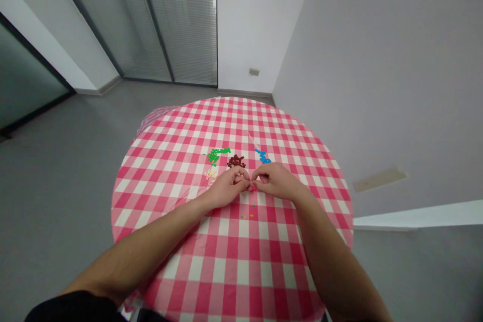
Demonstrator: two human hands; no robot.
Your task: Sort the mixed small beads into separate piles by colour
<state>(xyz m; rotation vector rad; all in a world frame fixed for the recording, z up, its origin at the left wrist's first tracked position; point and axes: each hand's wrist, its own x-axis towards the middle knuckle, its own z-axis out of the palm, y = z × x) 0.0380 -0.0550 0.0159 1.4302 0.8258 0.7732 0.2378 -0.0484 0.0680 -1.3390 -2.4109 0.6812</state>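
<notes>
Over the middle of the table my left hand (228, 186) and my right hand (278, 181) meet at the fingertips, both pinched closed. Something small and pinkish-red (254, 188) shows at the fingertips; its kind is too small to make out. Just beyond my hands lie a pile of small dark brown pieces (236, 161), a pile of green pieces (213, 156) and a cluster of blue pieces (263, 156). Cream-coloured pieces (210, 174) are scattered left of my left hand. Nearer to me sit a tiny green piece (254, 206) and a few yellow-orange bits (251, 216).
A red-and-white checked cloth covers the round table (234, 241). A grey wall (396, 85) rises close on the right. Glass partitions with blinds (181, 20) stand behind, and grey floor (56, 186) stretches to the left.
</notes>
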